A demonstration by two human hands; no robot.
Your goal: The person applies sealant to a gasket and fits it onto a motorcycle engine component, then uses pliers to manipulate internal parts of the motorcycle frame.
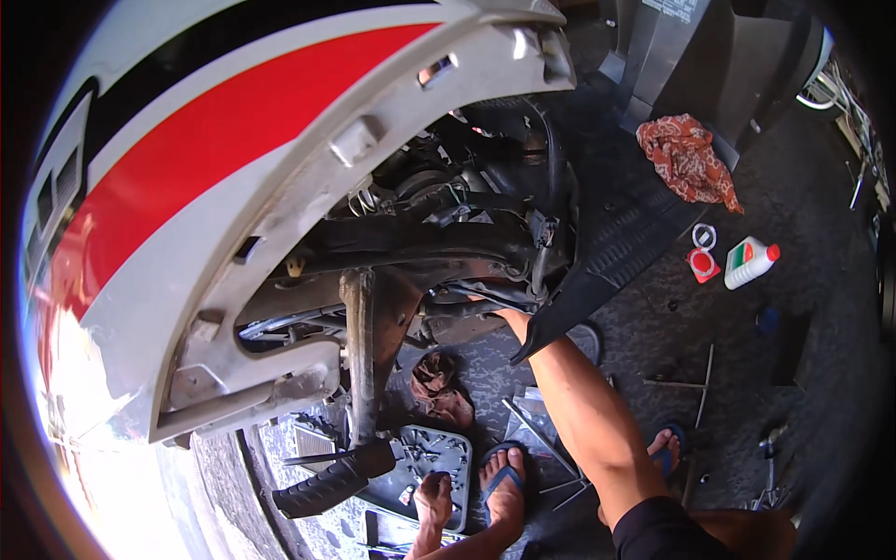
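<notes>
My right forearm [579,401] reaches up from the lower right into the opened underside of a scooter. My right hand [505,314] goes in beside dark tubes and frame parts under the black floorboard [611,252]; its fingers are hidden there. Low in the view, what appears to be my left hand [433,499], darkened at the fingertips, is at the edge of a dark tray [460,448] of small metal parts. Whether it grips anything cannot be made out. Near it are the scooter's black rubber-covered lever [336,481] and a rusty frame tube [360,355].
A white panel with a red stripe [252,103] fills the upper left. On the dark floor lie a patterned orange cloth [686,159], a white bottle with a red cap [749,263], a stained rag [439,387] and a T-shaped tool [707,383]. My feet wear blue flip-flops [504,478].
</notes>
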